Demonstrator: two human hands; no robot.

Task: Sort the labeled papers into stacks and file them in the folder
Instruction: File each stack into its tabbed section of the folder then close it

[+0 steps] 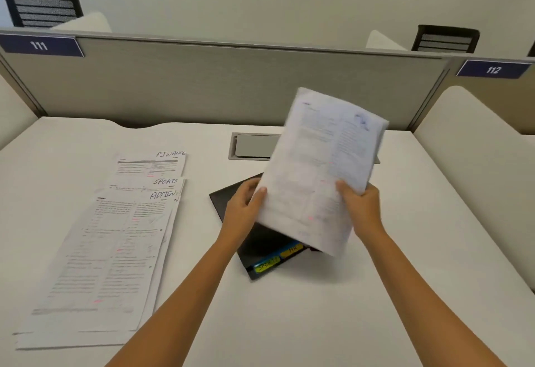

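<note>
Both hands hold a sheaf of printed papers point(315, 163) up over the desk, tilted to the right and blurred. My left hand point(244, 207) grips its left edge with the thumb on front. My right hand point(359, 207) grips its lower right edge. Under the sheaf lies a black folder point(260, 243) with yellow tabs, one reading SPORTS point(267, 263). To the left, overlapping papers lie flat: the top sheet is labelled ADMIN point(115, 250), behind it SPORTS point(165, 182) and FINANCE point(156, 163).
A grey cable hatch point(252, 146) is set into the white desk point(405, 221) behind the folder. A grey partition point(202, 85) with number plates 111 and 112 closes the far edge. White side panels stand at left and right.
</note>
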